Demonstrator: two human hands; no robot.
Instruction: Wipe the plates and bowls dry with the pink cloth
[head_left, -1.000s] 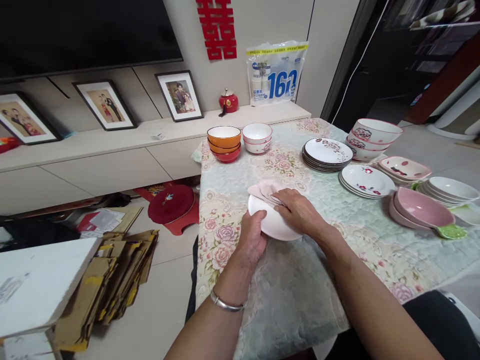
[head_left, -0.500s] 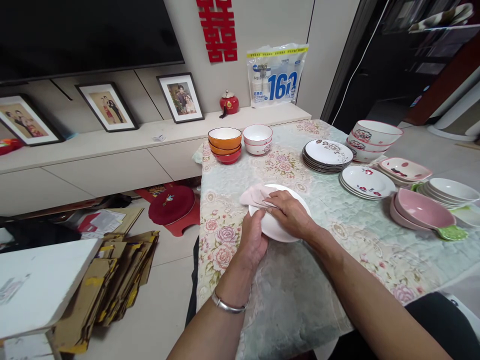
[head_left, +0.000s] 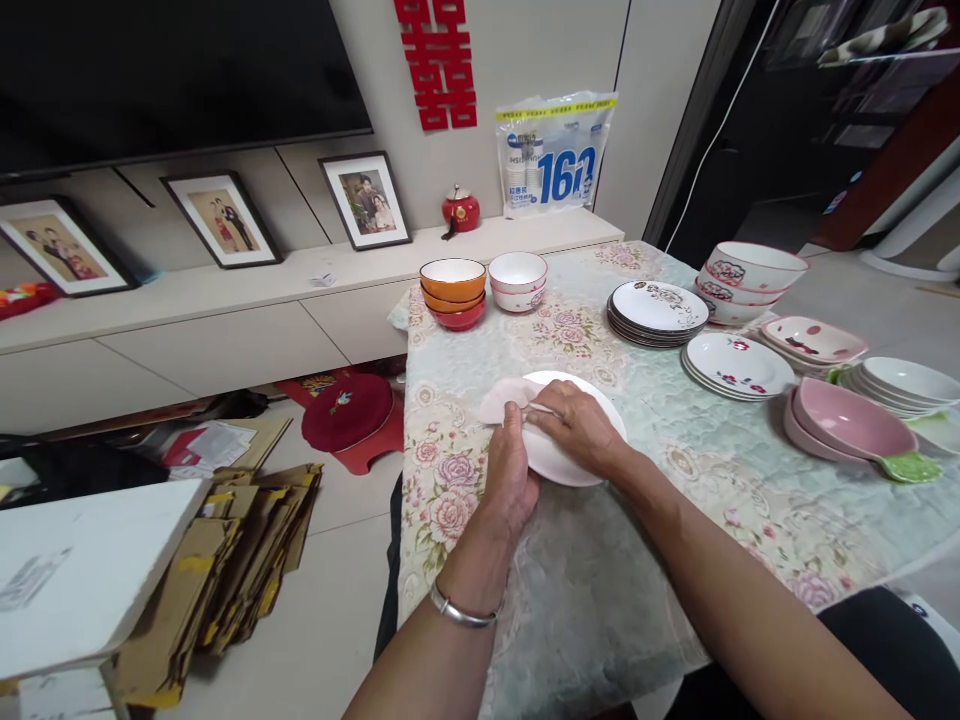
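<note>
A plain white plate [head_left: 559,466] is held above the near part of the flower-patterned table cover. My left hand [head_left: 511,468] grips its left edge, with the thumb raised over the rim and the other fingers hidden beneath. Across the plate's upper left lies a pale pink cloth [head_left: 498,402], partly hanging past the rim. My right hand [head_left: 576,425] is closed on this cloth, its bent fingers pressing it against the plate near my left thumb.
Orange and red bowls [head_left: 452,290] and white bowls [head_left: 518,280] are stacked at the back. To the right stand dark-rimmed plates [head_left: 658,308], flowered plates [head_left: 739,365], tall bowls [head_left: 752,280] and pink bowls [head_left: 851,420]. Flattened cardboard [head_left: 217,570] lies on the floor at left.
My left thumb has lifted and points more upward along the cloth. My right fingers have shifted slightly, and the cloth lies a little flatter. The plate stays about where it was.
</note>
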